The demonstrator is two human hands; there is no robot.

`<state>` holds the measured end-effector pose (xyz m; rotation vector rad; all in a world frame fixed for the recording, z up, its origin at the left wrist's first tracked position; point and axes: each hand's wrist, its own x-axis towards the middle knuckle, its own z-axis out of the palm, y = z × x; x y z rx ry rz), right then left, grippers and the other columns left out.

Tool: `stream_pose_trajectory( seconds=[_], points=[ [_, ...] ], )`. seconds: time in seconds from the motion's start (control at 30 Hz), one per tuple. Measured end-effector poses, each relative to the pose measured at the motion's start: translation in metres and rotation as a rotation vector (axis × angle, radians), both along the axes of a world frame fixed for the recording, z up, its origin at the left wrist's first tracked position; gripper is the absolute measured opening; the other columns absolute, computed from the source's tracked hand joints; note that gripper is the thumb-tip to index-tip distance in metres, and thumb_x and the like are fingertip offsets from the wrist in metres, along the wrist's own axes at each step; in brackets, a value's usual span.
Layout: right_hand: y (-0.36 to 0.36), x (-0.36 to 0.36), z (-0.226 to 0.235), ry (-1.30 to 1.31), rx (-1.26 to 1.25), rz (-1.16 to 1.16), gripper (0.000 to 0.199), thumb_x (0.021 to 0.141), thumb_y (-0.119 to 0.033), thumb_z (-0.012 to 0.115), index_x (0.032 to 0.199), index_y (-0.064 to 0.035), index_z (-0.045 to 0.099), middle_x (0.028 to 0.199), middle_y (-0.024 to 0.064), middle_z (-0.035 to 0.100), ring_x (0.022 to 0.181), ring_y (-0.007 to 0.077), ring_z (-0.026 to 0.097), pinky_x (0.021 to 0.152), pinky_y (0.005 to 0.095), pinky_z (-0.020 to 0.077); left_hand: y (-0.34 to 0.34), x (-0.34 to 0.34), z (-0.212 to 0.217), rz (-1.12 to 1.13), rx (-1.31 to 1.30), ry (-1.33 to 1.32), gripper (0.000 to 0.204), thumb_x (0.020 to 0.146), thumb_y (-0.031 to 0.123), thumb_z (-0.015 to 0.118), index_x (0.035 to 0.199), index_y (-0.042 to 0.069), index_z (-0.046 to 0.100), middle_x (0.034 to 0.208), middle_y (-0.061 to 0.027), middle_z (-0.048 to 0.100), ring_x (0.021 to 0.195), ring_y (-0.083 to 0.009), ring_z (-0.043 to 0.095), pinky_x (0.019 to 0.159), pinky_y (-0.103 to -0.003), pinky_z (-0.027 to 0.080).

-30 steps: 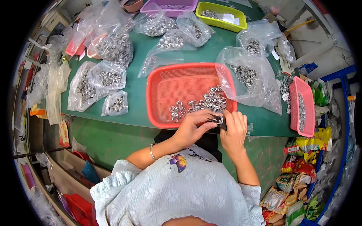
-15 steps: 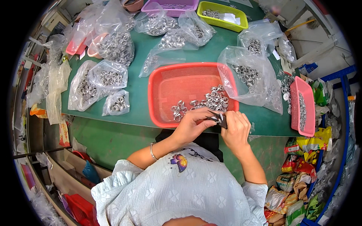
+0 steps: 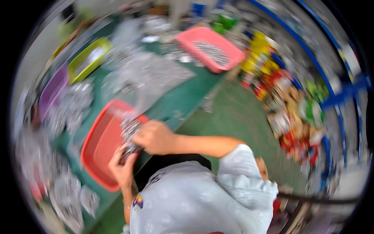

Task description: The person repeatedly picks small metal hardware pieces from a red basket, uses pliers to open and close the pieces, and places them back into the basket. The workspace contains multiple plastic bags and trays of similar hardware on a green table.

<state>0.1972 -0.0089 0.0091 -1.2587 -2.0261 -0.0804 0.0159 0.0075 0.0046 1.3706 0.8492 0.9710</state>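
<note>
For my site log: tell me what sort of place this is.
Probably a small workshop bench for sorting or packing small metal parts: a red tray of silvery pieces, clear bags of them on the green table, and a pink tray.

The view is blurred. Both hands meet at the red tray's (image 3: 99, 142) near edge on the green counter (image 3: 187, 97): left hand (image 3: 122, 167) and right hand (image 3: 156, 137) pinch small metal parts (image 3: 130, 136).

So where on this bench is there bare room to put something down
One bare strip of green mat shows between the red tray at the hands and the pink tray at the far end. The side by the purple tray and yellow tray is crowded with clear bags. The picture is blurred.
</note>
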Motion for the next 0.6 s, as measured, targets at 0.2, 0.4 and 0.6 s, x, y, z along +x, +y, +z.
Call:
stream_pose_trajectory(
  seconds=[0.2, 0.4, 0.6],
  points=[
    [-0.021, 0.023, -0.006, -0.132, 0.016, -0.223, 0.013, 0.064, -0.013, 0.060, 0.071, -0.0095, 0.049, 0.058, 0.0056, 0.050, 0.059, 0.0230, 0.055, 0.054, 0.0352, 0.0382, 0.001, 0.037, -0.016, 0.017, 0.085, 0.025, 0.026, 0.084, 0.002, 0.053, 0.107, -0.008, 0.055, 0.099, -0.0109, 0.058, 0.090, -0.0144, 0.054, 0.081, -0.026, 0.043],
    [-0.045, 0.066, -0.017, -0.035, -0.168, -0.386, 0.016, 0.063, -0.013, 0.062, 0.073, -0.0090, 0.050, 0.062, 0.0073, 0.053, 0.063, 0.0242, 0.056, 0.059, 0.0383, 0.0408, 0.037, 0.040, -0.002, 0.304, -0.001, -0.252, 0.034, 0.092, 0.013, 0.048, 0.118, -0.009, 0.046, 0.097, -0.0118, 0.057, 0.086, -0.0173, 0.055, 0.086, -0.029, 0.043],
    [-0.034, 0.126, -0.053, -0.178, -0.240, -0.394, 0.025, 0.068, -0.032, 0.064, 0.073, -0.0106, 0.052, 0.060, 0.0072, 0.054, 0.063, 0.0268, 0.056, 0.062, 0.0385, 0.0410, 0.045, 0.024, -0.013, 0.284, 0.021, -0.177, 0.038, 0.093, 0.015, 0.045, 0.124, -0.006, 0.041, 0.102, -0.0121, 0.054, 0.093, -0.0190, 0.053, 0.093, -0.036, 0.041]
  ],
)
